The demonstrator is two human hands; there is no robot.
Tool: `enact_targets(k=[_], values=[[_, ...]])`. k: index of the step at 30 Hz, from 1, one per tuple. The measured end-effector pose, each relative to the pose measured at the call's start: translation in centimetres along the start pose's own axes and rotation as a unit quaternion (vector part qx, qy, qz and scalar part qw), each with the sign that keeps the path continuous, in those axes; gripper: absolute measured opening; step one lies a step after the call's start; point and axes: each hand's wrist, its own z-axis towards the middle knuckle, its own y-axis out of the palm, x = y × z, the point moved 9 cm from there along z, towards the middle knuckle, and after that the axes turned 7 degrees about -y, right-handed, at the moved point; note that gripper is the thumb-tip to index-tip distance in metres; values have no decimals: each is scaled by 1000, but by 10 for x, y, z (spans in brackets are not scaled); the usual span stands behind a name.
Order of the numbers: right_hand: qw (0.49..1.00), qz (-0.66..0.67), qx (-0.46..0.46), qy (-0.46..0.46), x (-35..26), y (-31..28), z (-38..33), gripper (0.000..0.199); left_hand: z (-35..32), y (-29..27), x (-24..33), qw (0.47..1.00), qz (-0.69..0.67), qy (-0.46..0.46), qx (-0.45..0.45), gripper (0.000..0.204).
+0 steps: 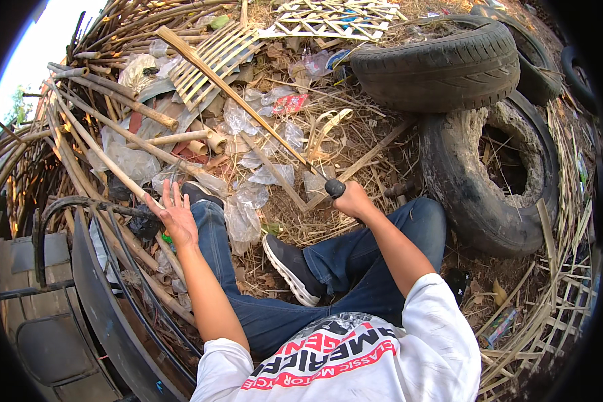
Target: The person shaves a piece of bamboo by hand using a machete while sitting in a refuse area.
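Note:
My right hand (pixel 356 203) is closed round a black-handled tool (pixel 335 188), which looks like a knife. Its thin dark blade, seen nearly edge-on, meets the near end of a long split bamboo strip (pixel 244 106). From there the strip slants away to the far left; whether the blade is lodged in it, I cannot tell. My left hand (pixel 179 224) is open, fingers spread, above my left shin. A thin bamboo pole (pixel 107 161) runs past its fingers; whether they touch, I cannot tell.
Old tyres (pixel 442 67) are stacked at the right, one a worn tyre (pixel 492 174) leaning below. A bamboo pile (pixel 20 161) and a black metal-framed chair (pixel 47 335) stand left. Plastic bags (pixel 241 218) litter the ground, with woven bamboo lattice (pixel 331 20) at the back.

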Motion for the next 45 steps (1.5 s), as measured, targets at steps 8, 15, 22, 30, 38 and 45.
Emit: enact_targets(k=[8,15,22,30,38,45], values=[[993,28,-84,81,13,8,-4,31,-4,-7,-12,999,-29,-22,16,99],[989,-64,-63,114,66,21,-12,31,-15,-35,2,999,28,-16,38,99],[989,-99,-51,101,74,24,-6,29,-12,10,-51,993,47,-106,-2,102],[955,201,-128,180,44,27,-21,12,-2,71,-200,919,236,-308,-71,68],[908,354,-115,193,35,21,-10,10,39,133,-313,772,575,-172,-209,55],[893,378,-109,219,30,15,-5,14,66,150,-346,598,738,75,-304,36]])
